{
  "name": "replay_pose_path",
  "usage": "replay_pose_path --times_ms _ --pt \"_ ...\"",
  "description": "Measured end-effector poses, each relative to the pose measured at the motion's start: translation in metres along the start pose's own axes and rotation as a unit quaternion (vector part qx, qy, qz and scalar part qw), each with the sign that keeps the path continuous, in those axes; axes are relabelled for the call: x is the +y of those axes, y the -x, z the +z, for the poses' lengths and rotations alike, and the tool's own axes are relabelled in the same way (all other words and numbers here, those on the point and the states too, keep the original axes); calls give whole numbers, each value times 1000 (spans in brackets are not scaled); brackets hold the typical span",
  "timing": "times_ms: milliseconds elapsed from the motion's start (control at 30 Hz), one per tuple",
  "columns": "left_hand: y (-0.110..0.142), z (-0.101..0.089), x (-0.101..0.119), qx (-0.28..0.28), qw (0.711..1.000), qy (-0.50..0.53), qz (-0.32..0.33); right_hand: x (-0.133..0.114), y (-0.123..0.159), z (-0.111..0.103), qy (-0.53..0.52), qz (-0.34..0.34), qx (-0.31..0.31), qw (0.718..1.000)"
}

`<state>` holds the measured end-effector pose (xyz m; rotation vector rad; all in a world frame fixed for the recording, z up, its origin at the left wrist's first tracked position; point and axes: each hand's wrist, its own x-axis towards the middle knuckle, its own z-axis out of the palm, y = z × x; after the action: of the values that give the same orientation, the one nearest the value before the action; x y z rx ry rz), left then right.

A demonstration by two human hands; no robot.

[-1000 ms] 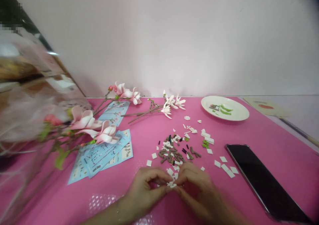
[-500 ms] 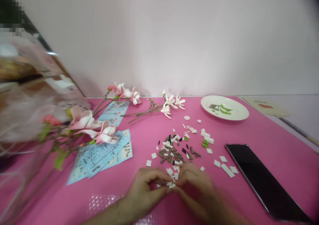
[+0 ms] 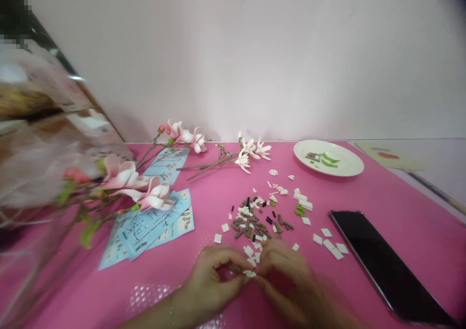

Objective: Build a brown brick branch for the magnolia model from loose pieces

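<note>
Close to the front of the pink table, my left hand (image 3: pixel 214 276) and my right hand (image 3: pixel 286 273) meet fingertip to fingertip. Both pinch a small white plastic building piece (image 3: pixel 249 273) between thumbs and fingers; its exact shape is too small to make out. Just beyond my fingers lies a loose pile of brown stem-like building pieces (image 3: pixel 251 226) mixed with white, black and green ones. White square tiles (image 3: pixel 217 238) lie left of the pile, and more white tiles (image 3: pixel 333 249) lie to the right. A green flower-shaped piece (image 3: pixel 300 210) sits among them.
Blue instruction sheets (image 3: pixel 160 232) lie at left, partly under pink magnolia flowers (image 3: pixel 156 195). Behind are a white-flowered branch (image 3: pixel 251 149) and a white plate (image 3: pixel 349 168) with green leaf pieces. A black phone (image 3: pixel 382 261) lies at right, bubble wrap (image 3: pixel 147 295) at front left.
The white piece has turned a little between my fingertips and now shows a flatter side. Both hands stay in nearly the same place; the table things have not moved.
</note>
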<state>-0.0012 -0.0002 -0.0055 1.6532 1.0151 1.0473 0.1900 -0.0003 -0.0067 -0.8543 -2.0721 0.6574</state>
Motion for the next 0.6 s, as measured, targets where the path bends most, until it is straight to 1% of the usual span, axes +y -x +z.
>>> replay_pose_path --times_ms 133,267,433,600 --pt "1 2 -2 -5 997 47 -53 -1 -1 0 -1 -12 9 1000" --pt "1 4 -4 -17 992 91 -90 -2 -3 -1 -14 13 1 1000" --pt "0 4 -4 -28 992 74 -95 -2 -4 -2 -33 46 -3 998" --pt "0 3 -4 -32 995 62 -69 -1 -2 -1 -37 49 -2 998"
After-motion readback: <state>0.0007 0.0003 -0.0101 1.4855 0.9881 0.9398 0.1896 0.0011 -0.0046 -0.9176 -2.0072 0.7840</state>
